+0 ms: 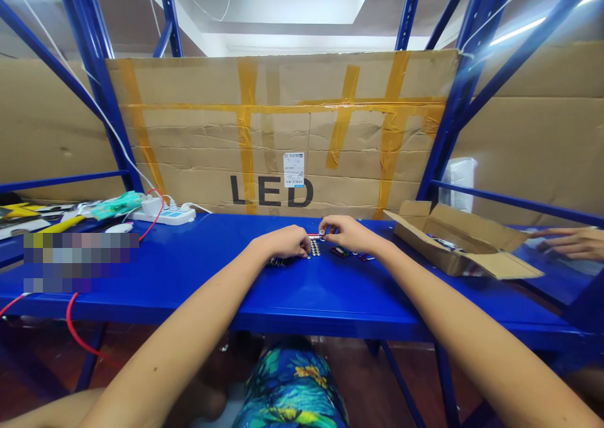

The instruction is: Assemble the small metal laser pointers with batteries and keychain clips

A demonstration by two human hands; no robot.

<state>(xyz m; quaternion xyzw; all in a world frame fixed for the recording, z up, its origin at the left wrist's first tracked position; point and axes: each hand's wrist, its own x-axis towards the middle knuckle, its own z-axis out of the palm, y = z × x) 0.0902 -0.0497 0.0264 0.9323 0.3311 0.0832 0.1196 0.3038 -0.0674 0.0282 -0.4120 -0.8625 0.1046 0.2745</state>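
My right hand (348, 233) pinches a small round silver piece (322, 233) between its fingertips, just above the blue table. To its left, my left hand (289, 242) is closed with its fingers pointing down beside a small block of round silver pieces (315, 248) laid out in rows. What its fingertips hold, if anything, is hidden. Several dark slim pieces (276, 262) lie partly under the left hand. Beneath the right wrist is a loose group of small coloured pieces (338, 251), red, green and blue, too small to name.
An open cardboard box (453, 267) with metallic items stands at the right. Another person's hand (573, 242) is beyond it. At the left are a white power strip (177, 216), a red cable (70, 318) and tools. A large cardboard sheet (202, 138) rises behind the blue table (198, 277).
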